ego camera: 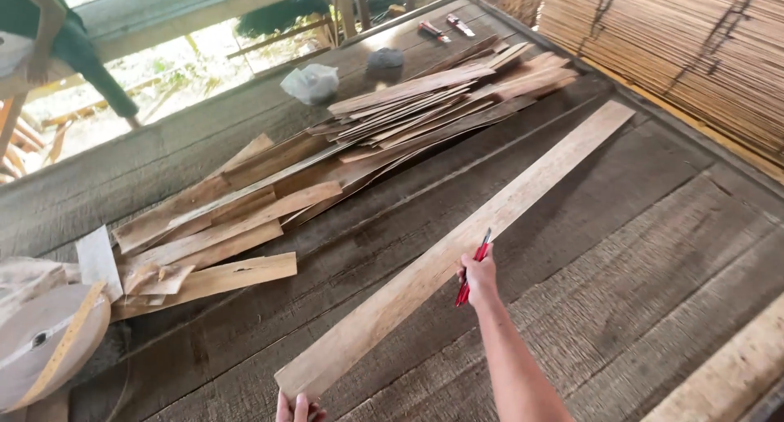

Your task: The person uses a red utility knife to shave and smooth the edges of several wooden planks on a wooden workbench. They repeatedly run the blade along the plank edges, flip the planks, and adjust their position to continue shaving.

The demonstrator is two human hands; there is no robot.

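Two hands on a long, pale veneer strip [457, 242]: right hand [478, 277] fingers pinching a red cutter [474, 267], left hand [298, 409] fingers gripping its near end.

- My right grip [479, 273] is a bare hand, with nothing worn on it: no glove and no ring that I can see.
- My right arm is bare too. It is long and thin, and it runs from the bottom edge of the picture up to my wrist.
- No sleeve shows on that arm, and there is no watch or band on the wrist.
- Of my left grip [298, 408] I can see only a few fingertips at the very bottom edge.
- Those fingertips are bare as well, with short nails.
- The rest of my left arm is out of the picture.
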